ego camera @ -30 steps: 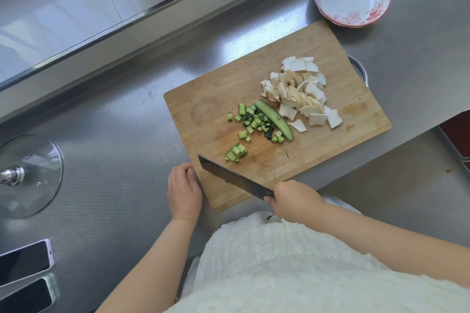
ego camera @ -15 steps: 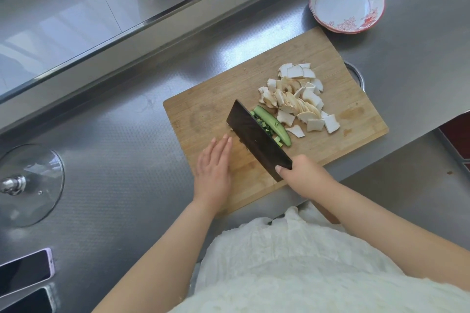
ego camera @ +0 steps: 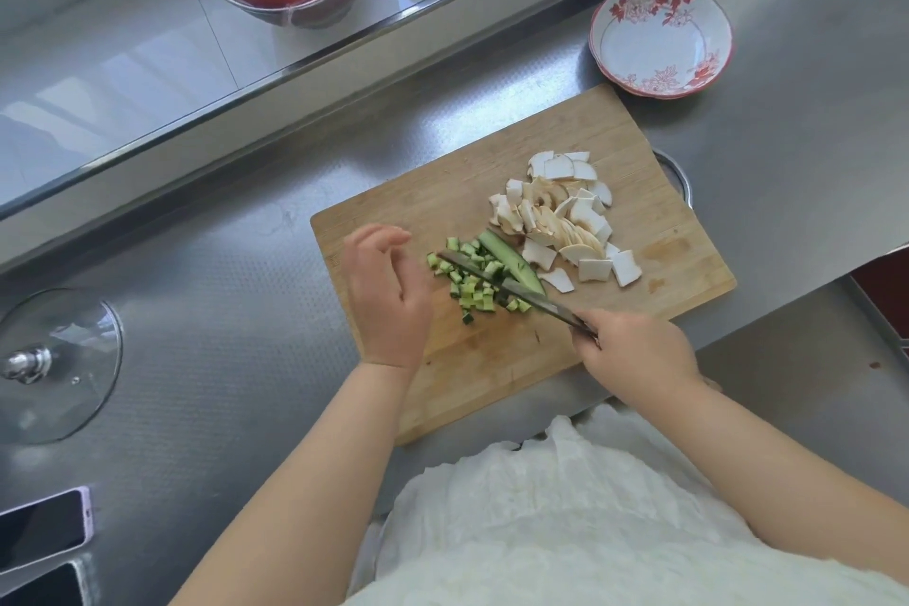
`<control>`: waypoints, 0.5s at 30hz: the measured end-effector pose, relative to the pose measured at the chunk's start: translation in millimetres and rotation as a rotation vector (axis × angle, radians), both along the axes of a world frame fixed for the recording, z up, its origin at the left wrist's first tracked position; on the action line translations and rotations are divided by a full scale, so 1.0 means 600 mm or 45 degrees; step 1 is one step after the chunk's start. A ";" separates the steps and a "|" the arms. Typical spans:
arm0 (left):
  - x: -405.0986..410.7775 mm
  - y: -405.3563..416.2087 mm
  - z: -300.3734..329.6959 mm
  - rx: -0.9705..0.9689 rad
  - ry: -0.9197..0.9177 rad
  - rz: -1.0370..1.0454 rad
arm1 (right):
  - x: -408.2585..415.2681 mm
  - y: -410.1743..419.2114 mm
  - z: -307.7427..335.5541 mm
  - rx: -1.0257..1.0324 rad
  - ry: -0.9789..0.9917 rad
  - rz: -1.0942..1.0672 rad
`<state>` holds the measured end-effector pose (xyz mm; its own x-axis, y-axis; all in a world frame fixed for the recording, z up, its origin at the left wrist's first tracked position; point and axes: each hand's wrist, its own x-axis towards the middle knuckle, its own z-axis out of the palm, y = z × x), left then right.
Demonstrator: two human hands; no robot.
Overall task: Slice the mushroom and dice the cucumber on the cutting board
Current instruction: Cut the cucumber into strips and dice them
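Nearest the camera, the right hand [ego camera: 634,354] gripped the handle of a knife [ego camera: 511,286], whose blade lay edge-down across the diced cucumber [ego camera: 472,285]. The left hand [ego camera: 388,295] hovered over the board [ego camera: 442,192] just beside the dice, fingers loosely curled and holding nothing. An uncut cucumber strip [ego camera: 511,261] lay against the dice on their far side. Beyond it, the mushroom slices [ego camera: 560,217] sat in a heap on the board's far half. A flowered bowl [ego camera: 661,39] stood past the board's far corner on the counter [ego camera: 246,310].
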<state>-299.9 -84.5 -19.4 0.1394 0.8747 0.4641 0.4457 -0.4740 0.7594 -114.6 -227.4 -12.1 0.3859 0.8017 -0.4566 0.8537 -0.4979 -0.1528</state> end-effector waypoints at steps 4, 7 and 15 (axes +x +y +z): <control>0.016 0.014 0.038 -0.207 0.319 -0.430 | 0.030 -0.002 -0.001 0.029 -0.145 0.219; 0.037 0.006 0.049 -0.608 0.906 -0.744 | 0.049 0.003 -0.005 0.095 -0.184 0.361; 0.081 0.008 0.005 -0.858 1.342 -0.717 | 0.079 0.002 -0.015 0.270 -0.163 0.574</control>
